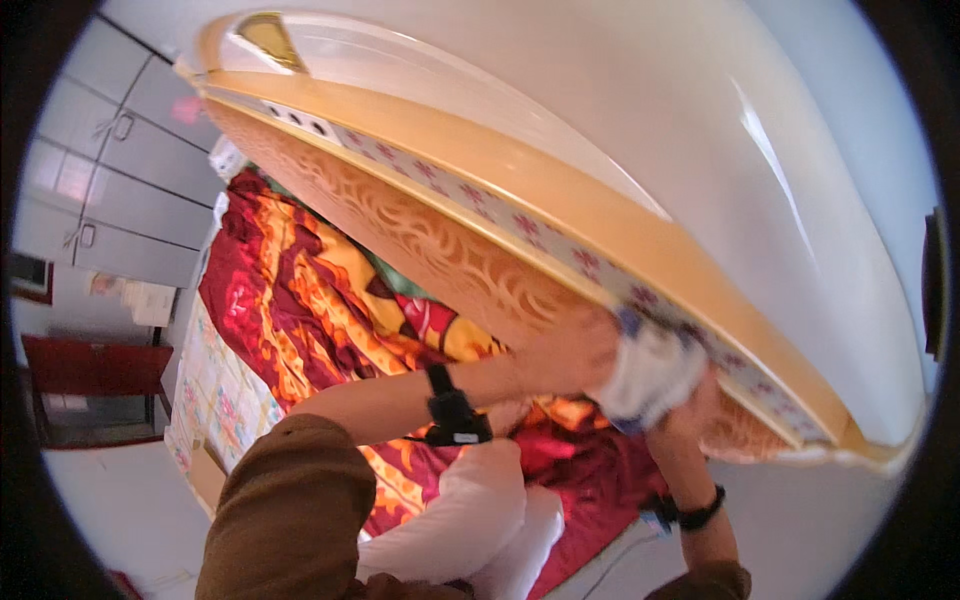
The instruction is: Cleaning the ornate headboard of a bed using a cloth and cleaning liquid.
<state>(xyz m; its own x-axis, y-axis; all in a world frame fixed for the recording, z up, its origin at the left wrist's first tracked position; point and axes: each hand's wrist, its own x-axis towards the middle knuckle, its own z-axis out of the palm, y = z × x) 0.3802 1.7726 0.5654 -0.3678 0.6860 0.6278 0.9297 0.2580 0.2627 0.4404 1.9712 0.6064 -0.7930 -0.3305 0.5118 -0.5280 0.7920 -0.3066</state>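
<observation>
A white cloth with blue edging [654, 369] is bunched between my two hands, against the lower right part of a bed headboard [465, 247]. My left hand [589, 349] grips its left side, next to the orange panel with swirl patterns. On the other side my right hand [688, 417] holds the lower right part of the cloth. Motion blur hides the exact finger positions. Along the headboard runs a ledge [525, 223] printed with reddish flower motifs, below a glossy tan and cream top. Black bands circle both of my wrists.
My legs in white trousers rest on a red and orange patterned blanket [300, 300]. A floral bedsheet [225, 397] shows at the left. Beyond it stand a grey cabinet [142, 172] and a dark red chair [97, 375]. A thin cable [619, 559] trails at lower right.
</observation>
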